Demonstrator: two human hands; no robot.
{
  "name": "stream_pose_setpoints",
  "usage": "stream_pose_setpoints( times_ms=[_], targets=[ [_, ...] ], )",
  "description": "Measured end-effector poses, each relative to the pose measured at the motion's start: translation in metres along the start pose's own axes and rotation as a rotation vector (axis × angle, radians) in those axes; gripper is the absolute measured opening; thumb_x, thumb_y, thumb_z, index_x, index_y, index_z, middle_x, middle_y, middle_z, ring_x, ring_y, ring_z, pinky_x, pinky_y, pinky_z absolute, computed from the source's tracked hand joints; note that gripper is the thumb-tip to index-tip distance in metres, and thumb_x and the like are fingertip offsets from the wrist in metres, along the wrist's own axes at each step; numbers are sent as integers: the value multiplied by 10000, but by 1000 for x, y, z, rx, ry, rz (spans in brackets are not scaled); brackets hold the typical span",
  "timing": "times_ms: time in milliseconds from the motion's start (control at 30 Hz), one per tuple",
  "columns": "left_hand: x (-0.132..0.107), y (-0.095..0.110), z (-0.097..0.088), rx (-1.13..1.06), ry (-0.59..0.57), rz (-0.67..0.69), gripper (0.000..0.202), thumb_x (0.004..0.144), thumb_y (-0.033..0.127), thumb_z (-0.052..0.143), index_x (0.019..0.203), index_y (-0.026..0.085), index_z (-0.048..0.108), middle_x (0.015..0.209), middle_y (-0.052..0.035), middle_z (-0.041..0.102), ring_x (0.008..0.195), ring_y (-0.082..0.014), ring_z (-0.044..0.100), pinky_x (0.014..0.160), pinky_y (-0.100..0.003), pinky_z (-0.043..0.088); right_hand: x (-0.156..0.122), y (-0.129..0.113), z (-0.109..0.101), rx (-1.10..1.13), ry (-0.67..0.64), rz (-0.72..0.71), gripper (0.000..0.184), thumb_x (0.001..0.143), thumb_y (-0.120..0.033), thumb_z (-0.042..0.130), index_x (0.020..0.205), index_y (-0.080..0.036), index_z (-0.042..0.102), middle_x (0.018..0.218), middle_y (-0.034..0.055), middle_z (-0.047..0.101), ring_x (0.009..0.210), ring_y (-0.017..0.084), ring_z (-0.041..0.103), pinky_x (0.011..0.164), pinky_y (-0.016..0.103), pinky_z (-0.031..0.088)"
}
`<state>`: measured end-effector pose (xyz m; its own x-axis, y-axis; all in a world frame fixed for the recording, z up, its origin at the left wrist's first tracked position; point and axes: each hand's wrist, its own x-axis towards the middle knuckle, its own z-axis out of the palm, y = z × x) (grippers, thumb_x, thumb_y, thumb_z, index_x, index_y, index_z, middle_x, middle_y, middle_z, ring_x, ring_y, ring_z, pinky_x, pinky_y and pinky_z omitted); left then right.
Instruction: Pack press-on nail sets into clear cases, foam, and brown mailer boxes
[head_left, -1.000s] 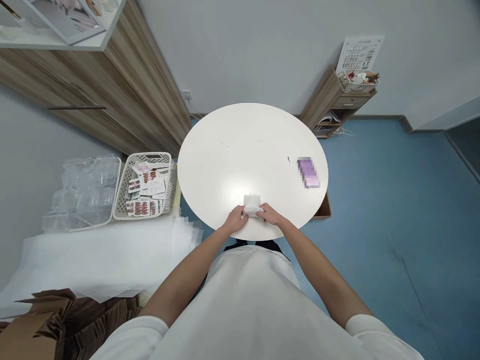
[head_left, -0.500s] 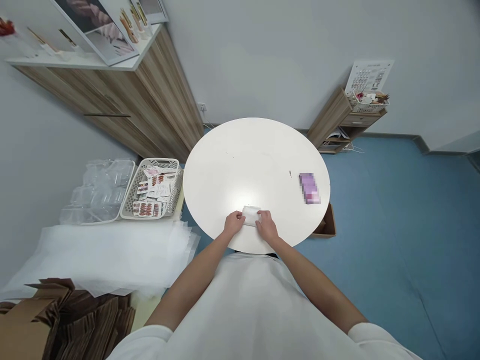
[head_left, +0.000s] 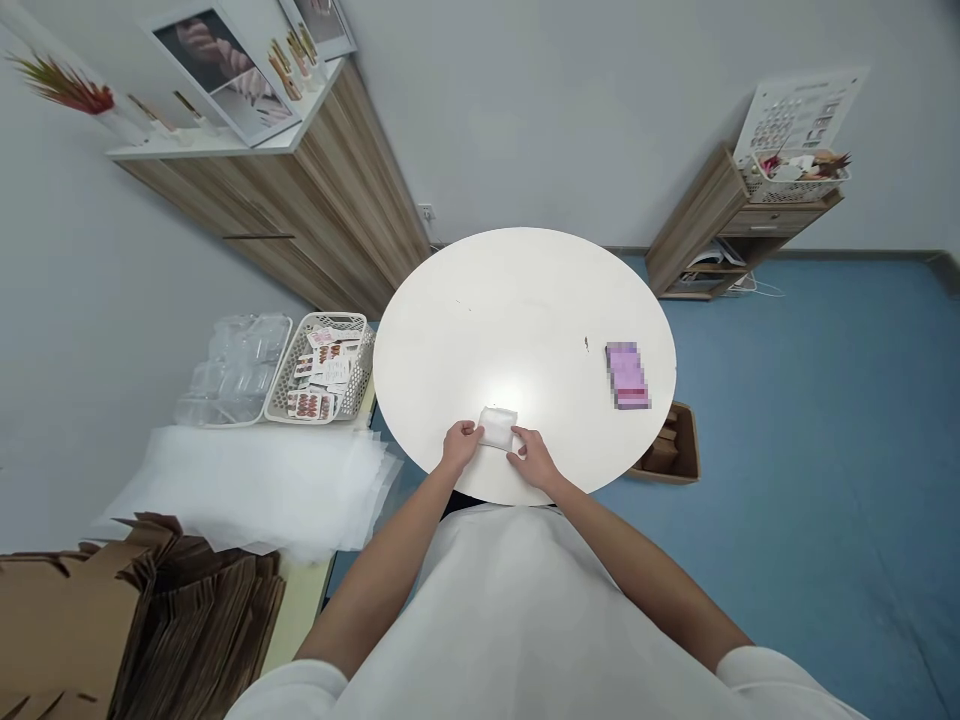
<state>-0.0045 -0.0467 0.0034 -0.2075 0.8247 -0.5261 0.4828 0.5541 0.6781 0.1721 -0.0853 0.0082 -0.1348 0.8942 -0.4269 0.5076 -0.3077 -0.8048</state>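
A small white translucent packet [head_left: 498,427], wrapped or folded into a rectangle, is at the near edge of the round white table [head_left: 525,290]. My left hand [head_left: 461,445] pinches its left edge with closed fingers. At the opposite side, my right hand [head_left: 534,460] grips the right edge, thumb low and curled fingers above. What the wrapping contains cannot be made out. Off to the right on the same tabletop is a purple box-like item [head_left: 628,376], blurred by pixels.
Left of the table are a white basket of nail-set cards [head_left: 281,400], clear plastic boxes [head_left: 240,365], white sheets [head_left: 262,475] and folded brown cardboard [head_left: 202,620]. A brown carton [head_left: 686,445] is on the floor at right. A wooden cabinet [head_left: 360,200] stands behind.
The head view has shifted slightly, moving the surroundings in the picture. Both hands remain at the packet's sides, and the right-hand fingers have drawn back a little toward its right edge.
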Motion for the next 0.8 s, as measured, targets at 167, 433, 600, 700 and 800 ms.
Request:
stream_pose_setpoints(
  times_ms=[167,433,600,700,800],
  targets=[
    [-13,-2,-4,15,40,43,310,753,333,521,1012,162,532,1025,-99,589,872,-160,583,759,-285,459,-7,-4,-4,120,7,89,505,729,-368,512,1204,-269,372,1189,74,389,943,161,541,781,290,476],
    [-13,-1,3,-20,-66,190,309,727,168,522,1035,157,530,988,-83,577,885,-155,545,743,-290,473,9,-17,7,335,61,229,423,718,-322,492,1127,-219,457,1209,89,436,968,182,549,796,317,475],
    [8,-4,-21,-140,-50,175,338,717,170,542,1055,158,522,1023,-90,561,916,-161,536,772,-306,474,33,-46,23,414,82,248,468,678,-284,533,1138,-234,466,1232,66,465,1049,192,512,830,321,460],
    [29,-10,-50,-195,7,182,354,727,172,530,1079,155,500,1059,-96,559,962,-166,532,831,-325,456,58,-76,44,438,62,201,485,669,-246,546,1146,-233,461,1248,64,462,1096,190,486,876,332,435],
    [56,-19,-82,-232,77,181,380,737,161,509,1115,154,473,1099,-100,551,1016,-167,522,886,-335,429,89,-108,69,472,27,148,505,672,-219,547,1166,-225,441,1263,67,455,1127,186,467,903,333,418]
  ],
)
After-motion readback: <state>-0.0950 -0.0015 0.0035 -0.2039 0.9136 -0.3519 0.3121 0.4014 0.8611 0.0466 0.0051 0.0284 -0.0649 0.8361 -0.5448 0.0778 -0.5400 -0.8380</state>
